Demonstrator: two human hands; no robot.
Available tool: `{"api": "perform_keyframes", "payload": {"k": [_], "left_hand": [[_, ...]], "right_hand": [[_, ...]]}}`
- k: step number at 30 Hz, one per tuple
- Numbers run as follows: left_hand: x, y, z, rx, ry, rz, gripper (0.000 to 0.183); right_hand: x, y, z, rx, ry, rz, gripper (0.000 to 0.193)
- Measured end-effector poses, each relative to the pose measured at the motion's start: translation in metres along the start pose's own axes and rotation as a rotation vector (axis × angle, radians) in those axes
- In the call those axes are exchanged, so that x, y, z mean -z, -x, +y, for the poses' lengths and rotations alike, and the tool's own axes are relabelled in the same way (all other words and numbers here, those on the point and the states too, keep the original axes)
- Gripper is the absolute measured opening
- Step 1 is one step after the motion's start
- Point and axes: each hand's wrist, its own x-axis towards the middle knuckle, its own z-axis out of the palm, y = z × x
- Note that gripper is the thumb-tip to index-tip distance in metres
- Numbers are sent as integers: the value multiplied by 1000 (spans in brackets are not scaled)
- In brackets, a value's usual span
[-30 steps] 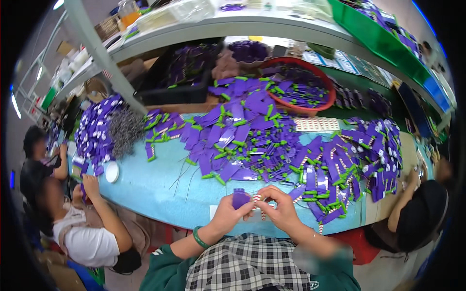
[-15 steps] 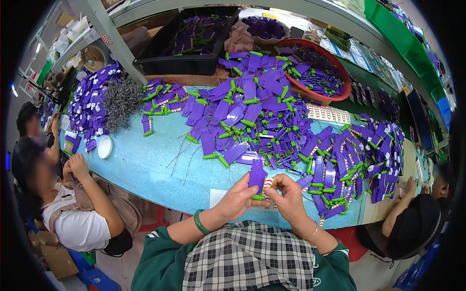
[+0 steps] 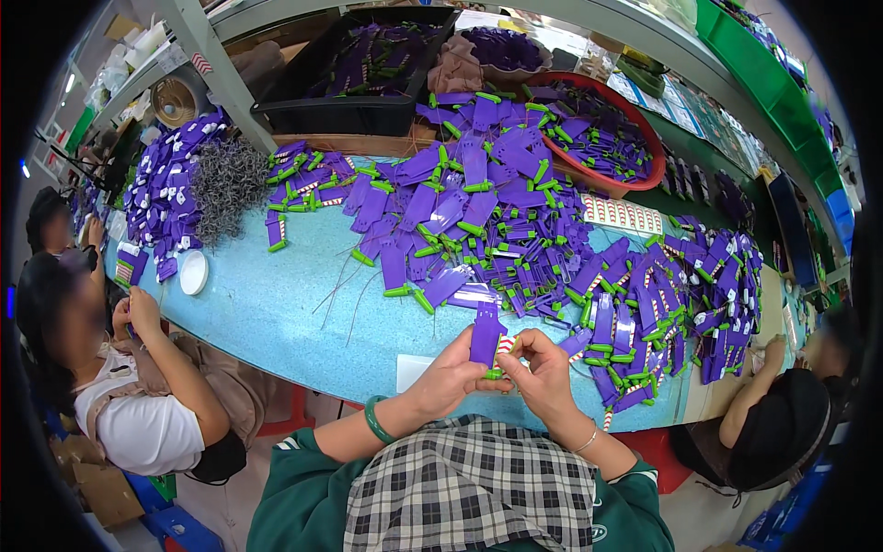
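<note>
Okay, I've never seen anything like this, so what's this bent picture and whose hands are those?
No machine here: in front are one person's bare left hand and right hand. A wide fisheye camera worn on that person's head looks down, which bends straight edges. The left hand holds a purple plastic piece with a green end; the right hand pinches a striped strip beside it. On the blue tabletop lies a heap of purple-and-green pieces, with a round white dish farther left.
</note>
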Motion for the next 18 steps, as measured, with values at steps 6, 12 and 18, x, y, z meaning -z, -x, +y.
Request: {"api": "perform_keyframes", "payload": {"k": [6,12,18], "left_hand": [[-11,2,4,-49,-293,68,38],[-9,2,-4,-92,-289,5,31],[-11,4,-9,-191,-356,11,25]], "right_hand": [[-1,3,-1,-2,4,31,13],[10,2,-5,340,360,39,13],[8,-4,-13,416,475,57,25]]}}
